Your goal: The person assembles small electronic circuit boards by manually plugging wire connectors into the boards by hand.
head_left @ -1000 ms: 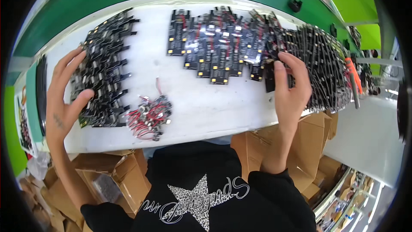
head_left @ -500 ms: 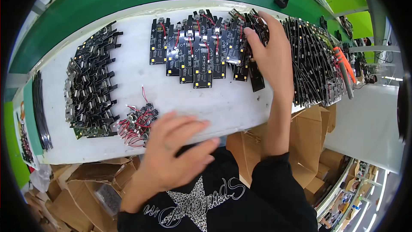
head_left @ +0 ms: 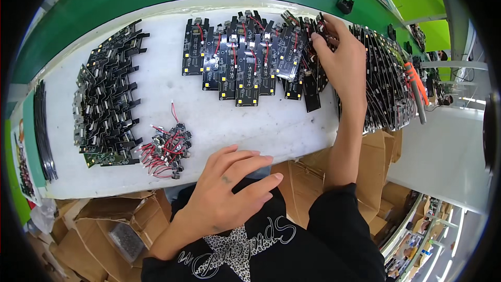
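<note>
My left hand (head_left: 232, 190) hovers over the table's front edge, fingers spread and holding nothing. At the back right, my right hand (head_left: 336, 55) has its thumb and forefinger closed around the upper end of a black circuit board (head_left: 321, 34); the hand partly hides it. Just left of it lie overlapping black circuit boards (head_left: 247, 81) with red wires and yellow squares at their lower corners. To my left hand's left is a heap of small circuit boards with red wires (head_left: 167, 151).
A long stack of boards (head_left: 107, 99) fills the table's left side. Densely leaning boards (head_left: 383, 81) stand at the right, by an orange-handled tool (head_left: 416, 83). Black strips (head_left: 44, 130) lie at the far left. Cardboard boxes (head_left: 112, 214) sit below the white tabletop (head_left: 292, 130).
My right hand has shifted slightly right among the boards. My left hand has moved a little right and down, away from the wired heap. The whole view has shifted slightly.
</note>
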The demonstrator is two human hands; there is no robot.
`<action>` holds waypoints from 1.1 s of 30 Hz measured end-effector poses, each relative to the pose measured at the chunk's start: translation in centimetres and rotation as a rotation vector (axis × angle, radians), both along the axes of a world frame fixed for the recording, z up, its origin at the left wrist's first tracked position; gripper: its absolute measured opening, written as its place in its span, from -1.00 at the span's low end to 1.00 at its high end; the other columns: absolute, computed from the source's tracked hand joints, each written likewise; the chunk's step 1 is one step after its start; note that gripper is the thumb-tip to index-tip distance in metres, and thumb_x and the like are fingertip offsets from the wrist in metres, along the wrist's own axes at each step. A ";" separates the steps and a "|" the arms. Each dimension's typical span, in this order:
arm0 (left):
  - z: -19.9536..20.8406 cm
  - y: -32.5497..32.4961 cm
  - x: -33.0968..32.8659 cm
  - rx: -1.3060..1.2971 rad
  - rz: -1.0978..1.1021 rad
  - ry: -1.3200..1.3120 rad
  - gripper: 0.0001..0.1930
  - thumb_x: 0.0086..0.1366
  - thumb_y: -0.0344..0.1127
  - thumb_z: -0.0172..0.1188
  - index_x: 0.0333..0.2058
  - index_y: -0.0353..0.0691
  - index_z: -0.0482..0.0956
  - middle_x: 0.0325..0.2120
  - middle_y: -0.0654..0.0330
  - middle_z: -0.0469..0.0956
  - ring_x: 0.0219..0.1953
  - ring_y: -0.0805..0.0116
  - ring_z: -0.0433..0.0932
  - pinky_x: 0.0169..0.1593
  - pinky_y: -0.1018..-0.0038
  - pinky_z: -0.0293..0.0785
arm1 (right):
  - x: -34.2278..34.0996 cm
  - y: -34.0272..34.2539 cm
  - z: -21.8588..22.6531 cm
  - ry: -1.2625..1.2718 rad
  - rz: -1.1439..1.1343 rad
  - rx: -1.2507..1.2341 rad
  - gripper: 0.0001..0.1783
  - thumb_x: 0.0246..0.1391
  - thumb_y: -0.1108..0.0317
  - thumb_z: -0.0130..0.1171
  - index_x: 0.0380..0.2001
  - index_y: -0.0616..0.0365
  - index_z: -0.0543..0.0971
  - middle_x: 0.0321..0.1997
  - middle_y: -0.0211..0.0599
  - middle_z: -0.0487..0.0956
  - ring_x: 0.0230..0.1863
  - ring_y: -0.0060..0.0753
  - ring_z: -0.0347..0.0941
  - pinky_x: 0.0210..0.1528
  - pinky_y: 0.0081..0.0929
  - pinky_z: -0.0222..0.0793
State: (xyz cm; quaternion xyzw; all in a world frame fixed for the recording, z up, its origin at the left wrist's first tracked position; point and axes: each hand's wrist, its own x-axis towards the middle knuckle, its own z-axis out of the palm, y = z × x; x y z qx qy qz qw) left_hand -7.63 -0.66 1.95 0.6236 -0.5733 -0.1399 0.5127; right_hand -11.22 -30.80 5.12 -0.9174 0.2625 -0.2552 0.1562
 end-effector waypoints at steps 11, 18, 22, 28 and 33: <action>1.2 -2.6 1.0 -0.110 0.191 0.138 -0.18 0.08 -0.45 0.45 0.30 -0.41 0.25 0.20 -0.13 0.40 0.18 -0.06 0.45 0.16 0.14 0.45 | 0.2 5.1 3.2 -0.491 0.169 0.194 -0.49 0.05 0.48 0.38 0.10 0.33 0.54 -0.03 -0.13 0.68 -0.04 -0.38 0.62 0.05 -0.40 0.54; 1.9 -4.1 2.1 -0.056 0.233 0.325 -0.21 0.18 -0.60 0.18 0.39 -0.45 0.07 0.22 -0.29 0.32 0.20 -0.26 0.41 0.20 0.20 0.42 | -0.2 13.3 2.1 -0.469 0.411 0.374 -0.28 -0.06 0.57 0.35 0.23 0.39 0.37 -0.04 -0.05 0.60 -0.05 -0.38 0.53 0.06 -0.48 0.43; 2.5 -1.6 3.0 0.081 0.155 0.519 -0.38 0.29 -0.66 -0.01 0.35 -0.35 0.24 0.07 -0.13 0.52 -0.01 0.04 0.62 -0.02 0.33 0.55 | -0.9 13.0 1.8 -0.524 0.385 0.850 -0.66 -0.05 0.57 0.40 -0.15 0.30 0.61 -0.17 -0.27 0.62 -0.21 -0.51 0.51 -0.13 -0.55 0.43; 2.8 1.4 3.3 0.141 0.137 0.953 -0.47 0.37 -0.56 -0.10 0.31 -0.54 0.19 0.01 -0.16 0.56 -0.17 0.26 0.69 -0.44 0.61 0.51 | -1.3 11.6 1.3 -0.589 0.322 1.161 -0.90 0.20 0.51 0.25 -0.25 0.25 0.54 -0.38 -0.44 0.51 -0.43 -0.64 0.41 -0.38 -0.62 0.41; 2.1 1.4 2.9 -0.110 0.244 1.134 -0.42 0.32 -0.57 0.12 0.30 -0.42 0.22 -0.04 -0.09 0.60 -0.16 0.39 0.67 -0.41 0.64 0.51 | -2.0 13.4 0.2 -0.527 0.343 1.393 -0.91 0.26 0.51 0.16 -0.22 0.27 0.46 -0.28 -0.19 0.62 -0.40 -0.43 0.63 -0.47 -0.50 0.55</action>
